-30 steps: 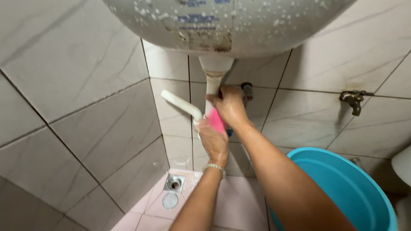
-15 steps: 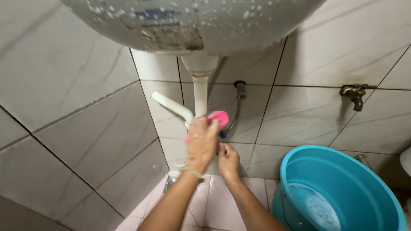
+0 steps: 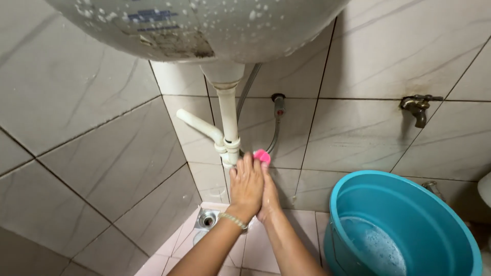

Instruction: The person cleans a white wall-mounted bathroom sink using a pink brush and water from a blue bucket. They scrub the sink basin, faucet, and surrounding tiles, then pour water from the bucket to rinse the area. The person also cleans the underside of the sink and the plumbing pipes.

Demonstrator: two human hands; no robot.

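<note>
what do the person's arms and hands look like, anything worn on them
Both forearms are bare, with no sleeves and no gloves in view. The left hand has a thin, pale beaded bracelet around its wrist. The right hand and its wrist show no jewellery. Rings cannot be made out on the fingers.

One view only, from the head camera, crouched low and looking up and forward under the basin, whose wet underside fills the top edge, very near the lens. It faces the tiled corner, drain pipe dead centre at arm's reach. Both forearms enter from the bottom edge. The blue bucket sits low right, cut by the frame; the wall tap is farther off, right.
</note>
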